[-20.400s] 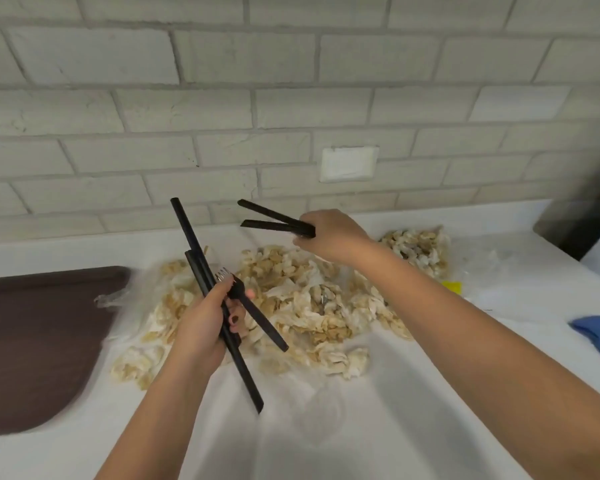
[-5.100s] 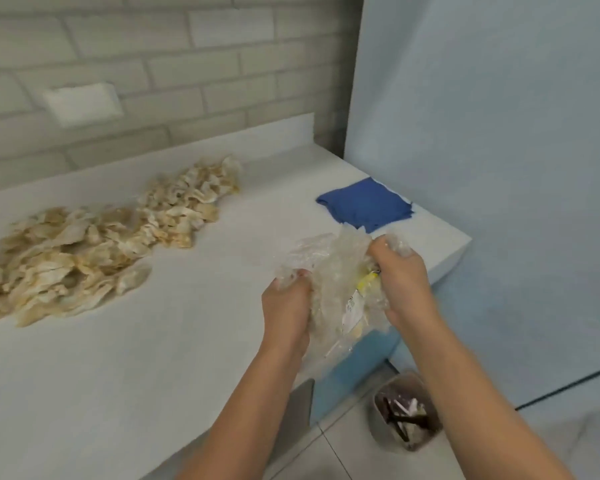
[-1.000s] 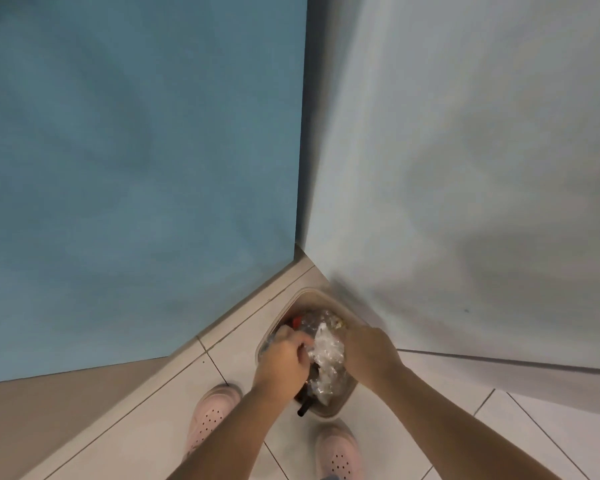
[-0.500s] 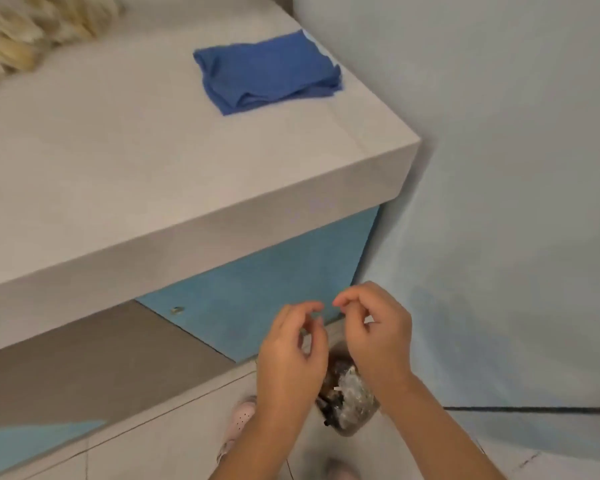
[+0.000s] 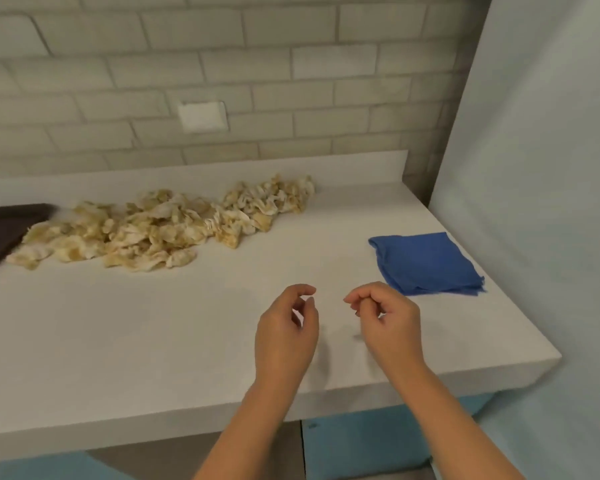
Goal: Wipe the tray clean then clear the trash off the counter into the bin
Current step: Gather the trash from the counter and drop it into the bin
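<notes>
The crumpled napkins (image 5: 167, 230) still heap the counter (image 5: 153, 341) at your ten o'clock, tray (image 5: 0, 226) beyond at nine. The plastic wrap has gone into the bin, so you're back for another load. Your left hand (image 5: 286, 336) and right hand (image 5: 387, 320) hover side by side, fingers loosely curled, empty; blue cloth (image 5: 426, 263) at two.

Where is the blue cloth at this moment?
In the head view the blue cloth lies folded at the right end of the counter, just beyond the right hand.
</notes>
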